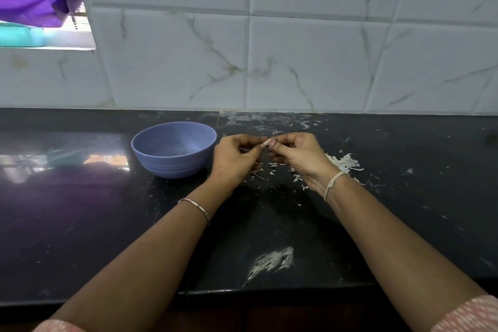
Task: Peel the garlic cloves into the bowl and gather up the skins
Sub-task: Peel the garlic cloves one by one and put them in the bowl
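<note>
Sleeves [469, 312] at the bottom edge, both forearms stretched out over the dark bench [107, 224]. Past a pale smear [272, 261] on the bench, our left hand [234, 155] and right hand [297, 155] meet fingertip to fingertip above the surface. Each grip is closed: together they pinch one garlic clove [266, 143], mostly hidden by the fingers. Loose skins [342, 163] lie scattered under and to the right of the right hand. Blue bowl [173, 149] stands just left of the left hand; we see no cloves in the part of its inside that shows.

Step in hand, we judge: peeling. Next move calls for stripping the skin free, then carrying the clove left to drop it in the bowl. Gathering the skins is not yet begun.
</note>
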